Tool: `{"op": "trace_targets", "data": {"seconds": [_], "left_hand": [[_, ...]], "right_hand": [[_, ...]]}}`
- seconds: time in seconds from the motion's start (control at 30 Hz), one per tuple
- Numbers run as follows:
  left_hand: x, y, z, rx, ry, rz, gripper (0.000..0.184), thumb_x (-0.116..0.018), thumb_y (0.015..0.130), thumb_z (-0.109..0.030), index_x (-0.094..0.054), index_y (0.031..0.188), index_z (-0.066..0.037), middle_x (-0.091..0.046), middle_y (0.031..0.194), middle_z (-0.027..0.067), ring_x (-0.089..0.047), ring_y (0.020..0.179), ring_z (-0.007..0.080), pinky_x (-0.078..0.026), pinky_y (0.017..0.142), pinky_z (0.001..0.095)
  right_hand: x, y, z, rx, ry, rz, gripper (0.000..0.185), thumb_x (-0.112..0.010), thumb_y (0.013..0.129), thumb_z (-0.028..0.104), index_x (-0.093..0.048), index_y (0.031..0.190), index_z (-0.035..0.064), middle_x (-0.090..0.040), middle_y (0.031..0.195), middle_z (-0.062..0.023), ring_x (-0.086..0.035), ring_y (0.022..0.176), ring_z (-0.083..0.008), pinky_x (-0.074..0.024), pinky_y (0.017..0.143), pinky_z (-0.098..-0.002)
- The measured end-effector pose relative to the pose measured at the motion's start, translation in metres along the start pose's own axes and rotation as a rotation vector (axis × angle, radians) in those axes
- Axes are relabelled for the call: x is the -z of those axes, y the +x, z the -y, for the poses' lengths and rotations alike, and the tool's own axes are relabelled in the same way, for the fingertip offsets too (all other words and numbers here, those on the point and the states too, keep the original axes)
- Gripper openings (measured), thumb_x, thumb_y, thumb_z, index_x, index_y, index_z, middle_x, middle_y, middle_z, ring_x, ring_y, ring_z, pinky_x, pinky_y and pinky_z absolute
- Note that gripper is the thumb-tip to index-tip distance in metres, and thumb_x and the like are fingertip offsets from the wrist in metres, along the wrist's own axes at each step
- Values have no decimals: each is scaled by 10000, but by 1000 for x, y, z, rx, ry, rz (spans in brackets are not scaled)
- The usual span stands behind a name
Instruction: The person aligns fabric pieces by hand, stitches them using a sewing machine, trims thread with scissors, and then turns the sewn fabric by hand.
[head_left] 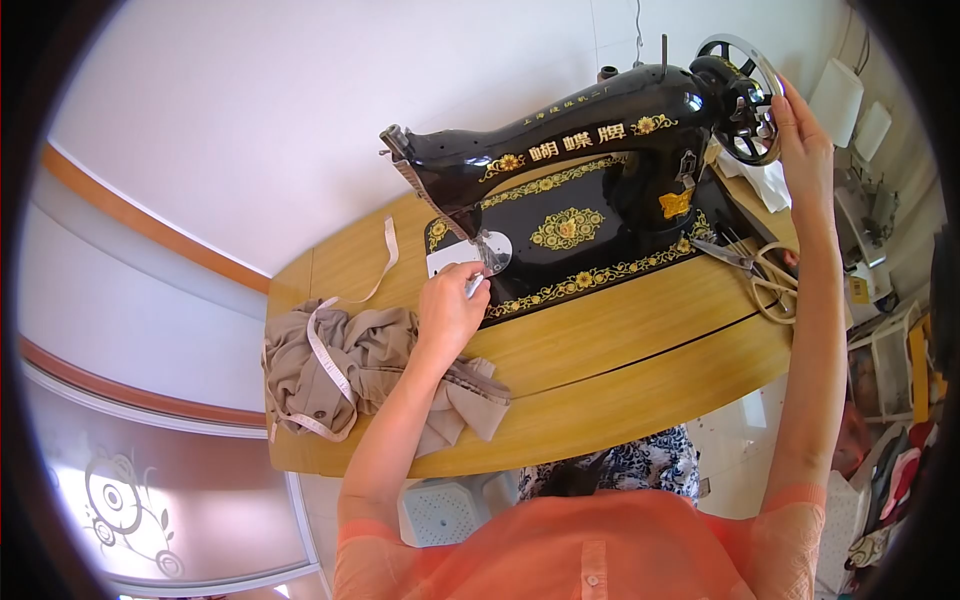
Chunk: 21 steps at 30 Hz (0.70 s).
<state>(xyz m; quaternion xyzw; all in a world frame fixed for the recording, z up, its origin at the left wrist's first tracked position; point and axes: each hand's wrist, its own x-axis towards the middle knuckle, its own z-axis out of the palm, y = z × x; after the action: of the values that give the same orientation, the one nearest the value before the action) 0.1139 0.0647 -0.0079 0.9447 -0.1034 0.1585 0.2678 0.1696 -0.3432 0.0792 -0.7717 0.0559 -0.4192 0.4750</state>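
Observation:
A black sewing machine with gold floral decoration stands on the wooden table. My right hand is at the machine's handwheel, with fingers gripping its right rim. Just in front of the needle area and the silver needle plate is my left hand. Its fingers are pinched together, and a small pale, shiny piece shows between them, too small to name. To the left of that hand lies a crumpled brown garment with a white tape measure draped over it.
Scissors with beige handles lie at the table's right side, near a white cloth. A white wall stands behind the wooden table. Under the front edge is a pale plastic stool. Clothes are piled at lower right.

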Motion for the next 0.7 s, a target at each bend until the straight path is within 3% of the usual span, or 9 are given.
{"op": "trace_targets", "data": {"seconds": [0.17,0.27,0.47,0.57,0.6,0.7], "left_hand": [[2,-1,-2,-87,146,65,182,-668,790,-88,-701,966,-57,-633,874,120,-643,715,331,-509,660,423],[6,-4,-13,-140,393,82,186,-635,807,-82,-693,984,-73,-599,899,107,-644,687,324,-518,629,432],[13,9,-8,-76,664,157,145,-599,837,-91,-686,953,-92,-590,893,113,-639,655,326,-513,582,440],[16,13,22,-143,413,4,108,-615,847,-114,-685,924,-85,-601,860,125,-638,674,338,-507,591,442],[17,14,26,-76,321,-9,146,-645,864,-144,-705,977,-73,-629,861,139,-627,736,376,-485,647,452],[19,14,29,-24,315,-67,141,-651,859,-145,-702,955,-55,-623,860,144,-625,757,380,-485,666,453]], "right_hand": [[0,1,-4,4,8,3,401,-581,966,330,-601,1305,118,-642,870,-3,-518,786,-69,-428,765,-228],[0,1,-5,6,17,2,402,-581,966,330,-600,1306,118,-643,872,-5,-521,794,-72,-430,774,-233],[1,2,-4,29,-21,-2,398,-577,967,336,-601,1307,130,-641,860,-11,-523,794,-75,-434,775,-244],[1,4,-2,29,-42,11,395,-571,968,342,-606,1301,132,-641,850,-14,-528,777,-77,-442,759,-248],[2,5,-1,22,-38,19,393,-569,968,344,-611,1296,131,-638,842,-13,-529,769,-78,-444,748,-248],[5,13,6,-5,-109,75,393,-569,963,353,-624,1279,126,-624,811,-12,-529,743,-82,-443,708,-247]]}}
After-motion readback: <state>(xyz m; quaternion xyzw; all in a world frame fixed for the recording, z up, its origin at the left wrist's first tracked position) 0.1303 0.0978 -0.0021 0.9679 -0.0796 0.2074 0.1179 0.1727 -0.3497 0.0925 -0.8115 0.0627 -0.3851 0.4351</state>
